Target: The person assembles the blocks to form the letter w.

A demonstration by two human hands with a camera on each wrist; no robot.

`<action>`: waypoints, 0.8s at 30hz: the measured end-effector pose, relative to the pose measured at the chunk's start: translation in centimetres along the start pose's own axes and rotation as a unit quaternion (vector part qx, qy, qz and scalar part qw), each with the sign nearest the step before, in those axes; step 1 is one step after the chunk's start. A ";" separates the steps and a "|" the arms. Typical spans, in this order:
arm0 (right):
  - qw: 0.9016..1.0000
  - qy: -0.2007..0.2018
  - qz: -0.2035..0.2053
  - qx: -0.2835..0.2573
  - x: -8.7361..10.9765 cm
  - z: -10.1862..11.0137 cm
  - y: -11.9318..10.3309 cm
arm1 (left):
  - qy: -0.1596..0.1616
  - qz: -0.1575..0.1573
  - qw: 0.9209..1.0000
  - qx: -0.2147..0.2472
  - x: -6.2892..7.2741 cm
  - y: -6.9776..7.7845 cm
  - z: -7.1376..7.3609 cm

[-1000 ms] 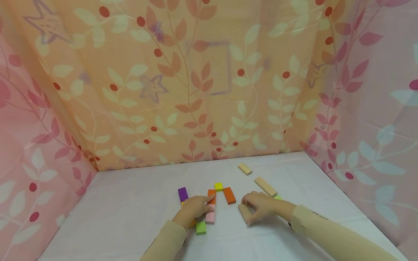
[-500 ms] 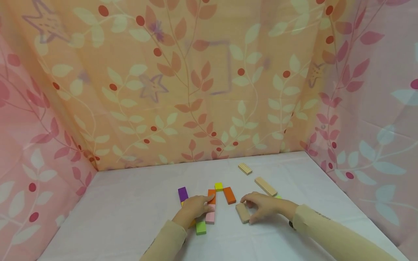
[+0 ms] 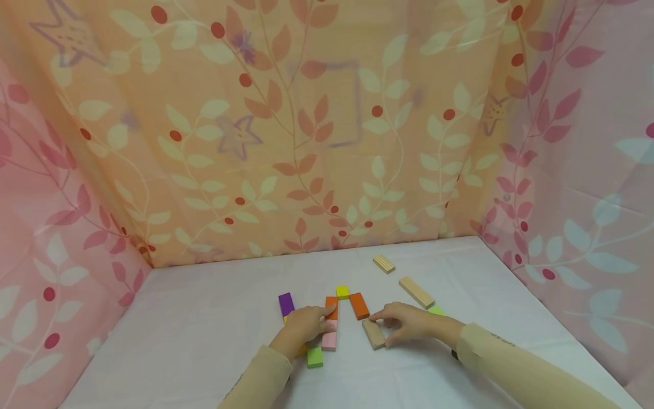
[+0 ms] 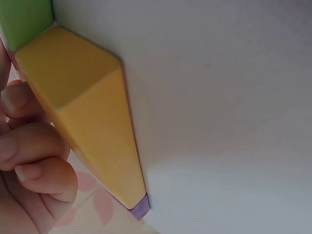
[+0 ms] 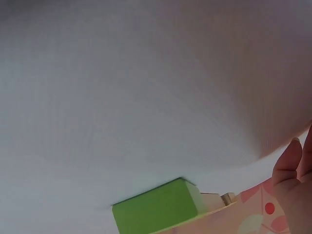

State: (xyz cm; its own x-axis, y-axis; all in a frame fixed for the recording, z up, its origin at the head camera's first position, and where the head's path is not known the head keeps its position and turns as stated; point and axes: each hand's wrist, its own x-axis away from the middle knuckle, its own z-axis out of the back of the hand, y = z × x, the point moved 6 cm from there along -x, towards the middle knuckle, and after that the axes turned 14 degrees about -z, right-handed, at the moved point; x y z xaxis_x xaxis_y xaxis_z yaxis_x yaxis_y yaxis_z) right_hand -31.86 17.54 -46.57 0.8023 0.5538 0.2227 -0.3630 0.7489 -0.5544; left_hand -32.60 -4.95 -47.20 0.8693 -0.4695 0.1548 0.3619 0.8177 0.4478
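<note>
My left hand (image 3: pixel 305 325) rests over a row of blocks. Its outstretched index finger touches an orange block (image 3: pixel 331 305) and its thumb lies on the pink blocks (image 3: pixel 329 341). Its other fingers curl beside a yellow-orange block (image 4: pixel 97 126) in the left wrist view, partly hidden from the head. A green block (image 3: pixel 314 357) ends this group nearest me, a purple one (image 3: pixel 286 305) farthest. My right hand (image 3: pixel 406 322) holds a plain wooden block (image 3: pixel 374 333), index finger at its far end and thumb at its near right corner. That block lies just below a second orange block (image 3: pixel 359 306).
A small yellow block (image 3: pixel 342 292) bridges the far ends of both orange blocks. Beyond my right hand lie a long wooden block (image 3: pixel 416 292), a light green block (image 5: pixel 156 209) and a ridged wooden piece (image 3: pixel 384 263). Patterned cloth (image 3: pixel 306 142) walls the white table.
My right hand has shifted left, bringing the plain wooden block close to the near end of the second orange block. More of the light green block shows. My left hand stays in place.
</note>
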 end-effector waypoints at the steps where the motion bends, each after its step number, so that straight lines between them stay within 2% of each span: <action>1: 1.000 0.000 0.011 0.001 0.0 0.0 0.0 | -0.001 -0.002 1.000 -0.005 0.0 0.1 0.0; 9: 0.998 0.014 0.055 0.010 0.2 0.0 -0.5 | -0.005 -0.004 1.000 -0.015 0.0 0.4 0.3; 24: 0.998 0.021 0.047 0.019 -0.4 -0.3 -0.5 | -0.010 -0.015 0.999 -0.043 -0.1 1.1 0.5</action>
State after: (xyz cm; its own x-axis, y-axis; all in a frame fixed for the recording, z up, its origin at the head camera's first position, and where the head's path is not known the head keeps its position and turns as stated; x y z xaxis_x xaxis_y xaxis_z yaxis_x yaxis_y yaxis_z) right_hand -31.80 16.82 -46.62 0.7820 0.6081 0.1369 -0.4553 0.7073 -0.5407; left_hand -32.45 -4.17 -46.30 0.8507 -0.5007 0.1601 0.4163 0.8277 0.3763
